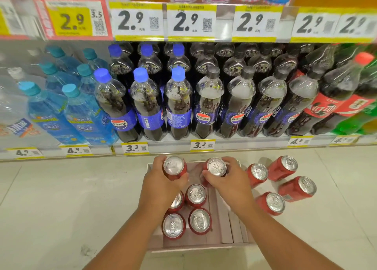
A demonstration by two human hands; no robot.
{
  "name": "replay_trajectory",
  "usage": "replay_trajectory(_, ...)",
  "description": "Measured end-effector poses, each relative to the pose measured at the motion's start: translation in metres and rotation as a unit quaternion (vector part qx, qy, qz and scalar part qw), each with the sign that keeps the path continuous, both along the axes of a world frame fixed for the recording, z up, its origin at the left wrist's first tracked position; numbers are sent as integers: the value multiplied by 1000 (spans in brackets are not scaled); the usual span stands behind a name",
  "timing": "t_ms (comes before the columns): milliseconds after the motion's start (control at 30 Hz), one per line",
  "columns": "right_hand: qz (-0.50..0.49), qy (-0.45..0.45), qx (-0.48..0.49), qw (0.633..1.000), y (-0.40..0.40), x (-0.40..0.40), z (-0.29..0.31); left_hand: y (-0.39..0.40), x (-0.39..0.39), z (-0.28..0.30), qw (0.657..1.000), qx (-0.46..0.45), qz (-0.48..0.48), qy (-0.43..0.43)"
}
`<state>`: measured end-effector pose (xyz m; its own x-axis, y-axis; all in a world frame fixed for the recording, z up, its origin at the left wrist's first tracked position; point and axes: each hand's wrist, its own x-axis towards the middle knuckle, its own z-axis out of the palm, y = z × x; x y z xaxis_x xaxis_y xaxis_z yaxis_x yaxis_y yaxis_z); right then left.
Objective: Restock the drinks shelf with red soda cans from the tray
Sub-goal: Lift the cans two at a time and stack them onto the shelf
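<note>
1. Head view: left hand is wrapped around one red can; right hand clasps another can, both over the tray.
2. Best lifted straight up, clearing the four cans beneath the wrists.

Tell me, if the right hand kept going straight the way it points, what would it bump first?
Probably the shelf edge with its price tags, below the cola bottles. The right hand, holding a red can, points that way; depth is uncertain.
</note>
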<state>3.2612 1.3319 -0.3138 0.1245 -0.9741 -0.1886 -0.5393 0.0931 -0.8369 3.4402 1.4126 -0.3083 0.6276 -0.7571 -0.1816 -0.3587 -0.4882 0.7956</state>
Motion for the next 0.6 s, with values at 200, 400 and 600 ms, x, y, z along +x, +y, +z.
replay_trajectory(200, 30, -23, -8, 999, 2, -17, 128, 18, -7, 132, 998, -58, -25, 31)
replay_trajectory(400, 60, -41, -30, 997, 19, -28, 327, 23, -26, 337, 993, -102, -48, 25)
replay_trajectory(600, 93, -89, -39, 991, 14, -46, 561, 15, -34, 565, 989, -134, -56, 17)
